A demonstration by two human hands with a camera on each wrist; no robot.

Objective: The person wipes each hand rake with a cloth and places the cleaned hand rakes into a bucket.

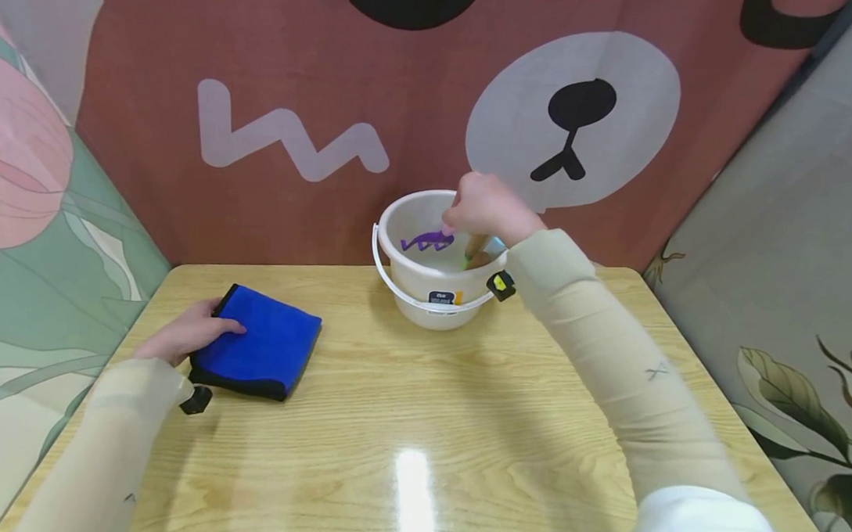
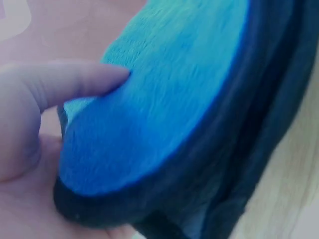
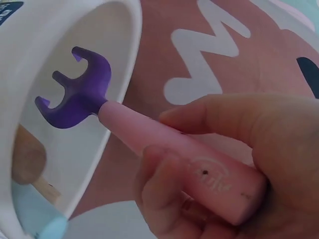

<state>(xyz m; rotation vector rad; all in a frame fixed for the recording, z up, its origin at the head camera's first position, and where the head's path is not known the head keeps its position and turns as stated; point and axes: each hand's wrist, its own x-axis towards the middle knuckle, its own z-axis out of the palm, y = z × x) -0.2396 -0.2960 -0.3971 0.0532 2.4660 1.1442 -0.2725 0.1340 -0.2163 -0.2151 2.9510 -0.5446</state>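
Observation:
My right hand (image 1: 490, 206) is over the mouth of a white bucket (image 1: 426, 282), gripping a small toy rake by its pink handle (image 3: 184, 164). The rake's purple three-pronged head (image 3: 77, 94) shows against the inside of the bucket. At the left of the table, my left hand (image 1: 192, 330) holds a folded blue cloth (image 1: 262, 334) with black edging by its left side. The thumb (image 2: 84, 82) lies on top of the plush blue surface, while the other fingers are mostly hidden beneath.
Inside the bucket are a brown wooden handle (image 3: 29, 155) and a light blue piece (image 3: 39, 211). Its white carrying handle (image 1: 427, 303) hangs down the front. A wooden table (image 1: 348, 456) carries everything, with a printed brown curtain (image 1: 285, 59) close behind.

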